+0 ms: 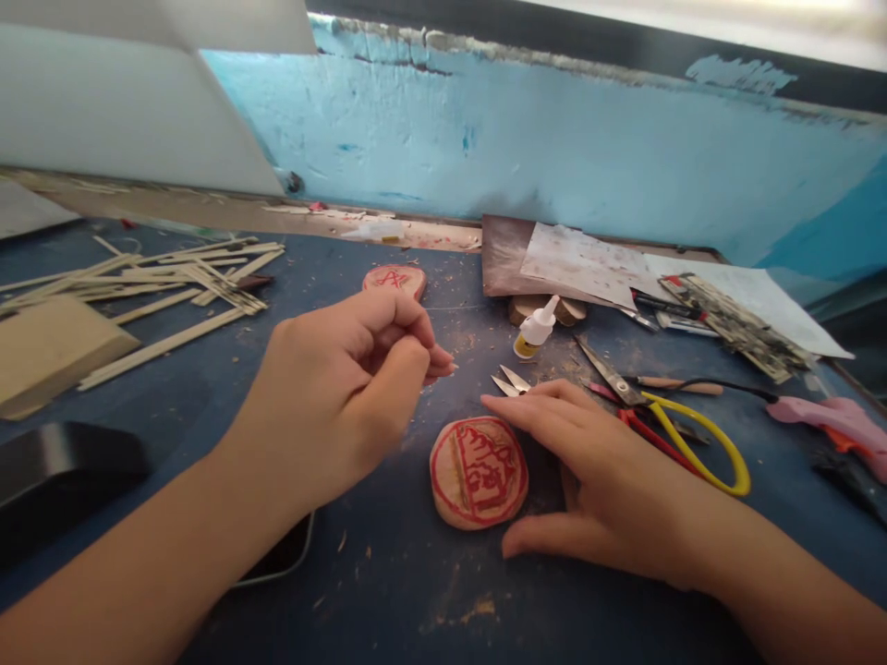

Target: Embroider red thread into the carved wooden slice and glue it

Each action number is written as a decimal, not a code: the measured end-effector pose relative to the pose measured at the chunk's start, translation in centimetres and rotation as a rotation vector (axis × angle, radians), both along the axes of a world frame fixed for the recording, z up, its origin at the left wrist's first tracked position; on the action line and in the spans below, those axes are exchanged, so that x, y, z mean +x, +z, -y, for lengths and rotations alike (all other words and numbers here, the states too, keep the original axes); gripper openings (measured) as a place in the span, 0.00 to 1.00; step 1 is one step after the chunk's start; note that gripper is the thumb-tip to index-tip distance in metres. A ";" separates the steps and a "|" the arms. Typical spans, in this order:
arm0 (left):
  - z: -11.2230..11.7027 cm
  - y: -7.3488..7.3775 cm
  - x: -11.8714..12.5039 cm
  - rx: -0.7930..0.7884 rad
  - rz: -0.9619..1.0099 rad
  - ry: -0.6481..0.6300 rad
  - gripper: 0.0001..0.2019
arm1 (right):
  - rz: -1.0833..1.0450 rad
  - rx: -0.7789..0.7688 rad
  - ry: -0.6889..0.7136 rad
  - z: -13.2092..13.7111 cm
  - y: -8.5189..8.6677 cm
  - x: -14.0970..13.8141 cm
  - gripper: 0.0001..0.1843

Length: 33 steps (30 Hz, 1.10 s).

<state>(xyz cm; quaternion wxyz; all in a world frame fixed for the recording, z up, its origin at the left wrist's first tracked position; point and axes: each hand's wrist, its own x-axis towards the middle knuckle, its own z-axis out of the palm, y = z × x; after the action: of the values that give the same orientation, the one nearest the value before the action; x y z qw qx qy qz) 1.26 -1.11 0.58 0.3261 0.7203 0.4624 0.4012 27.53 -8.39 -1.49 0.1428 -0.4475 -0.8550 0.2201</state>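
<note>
My left hand (pixel 346 388) is above the middle of the table, its fingers curled and pressed together; whatever they might hold is hidden. My right hand (pixel 582 453) has its thumb and fingers apart beside a round wood slice (pixel 478 473), which carries a red drawing and a red ring round its edge. Past the right fingertips show two pointed metal blades (pixel 511 380); the rest of that tool lies behind the hand. A second wood slice (pixel 396 279) with red marks lies beyond my left hand, partly covered by it.
A small white glue bottle (pixel 535 331) stands near sanding sheets (pixel 575 263). Yellow-and-red-handled scissors (pixel 665 416) and a pink glue gun (pixel 828 416) lie right. Thin wooden sticks (pixel 173 277), a wood block (pixel 59 351) and a black object (pixel 69 480) are left.
</note>
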 end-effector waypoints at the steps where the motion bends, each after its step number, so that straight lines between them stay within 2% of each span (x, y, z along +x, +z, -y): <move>1: 0.0 0.1 0.1 -0.009 -0.001 -0.005 0.05 | 0.012 -0.004 0.012 0.0 -0.1 -0.1 0.53; 3: 0.1 0.3 0.2 -0.022 0.021 -0.020 0.06 | 0.023 0.008 0.024 0.0 -0.4 -0.2 0.51; 6: 0.2 0.4 0.5 -0.029 0.066 -0.034 0.02 | 0.023 0.028 0.023 0.1 -0.6 -0.2 0.49; 9: 0.1 0.4 0.4 -0.084 0.036 -0.023 0.01 | 0.016 0.032 0.025 0.0 -0.7 -0.2 0.48; 14: -0.1 0.5 0.0 -0.191 0.022 -0.034 0.08 | 0.013 0.039 0.031 -0.1 -0.8 -0.2 0.47; 24: 0.3 0.1 0.6 -0.486 0.339 -0.172 0.06 | -0.017 0.056 0.047 -0.3 -0.7 -0.4 0.46; 29: 0.5 0.2 0.7 -0.460 0.374 -0.240 0.07 | -0.025 0.032 0.048 -0.3 -0.6 -0.4 0.46; 32: 0.4 0.1 0.7 -0.378 0.323 -0.287 0.04 | -0.023 0.043 0.044 -0.1 -0.6 -0.4 0.46; 33: 0.4 0.0 0.8 -0.368 0.302 -0.297 0.06 | -0.020 0.048 0.043 -0.1 -0.6 -0.4 0.46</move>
<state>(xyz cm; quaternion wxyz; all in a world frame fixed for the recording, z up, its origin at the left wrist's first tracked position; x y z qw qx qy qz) 2.02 -1.48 0.60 0.5718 0.6411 0.3629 0.3610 27.12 -8.28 -2.07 0.1574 -0.4231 -0.8680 0.2069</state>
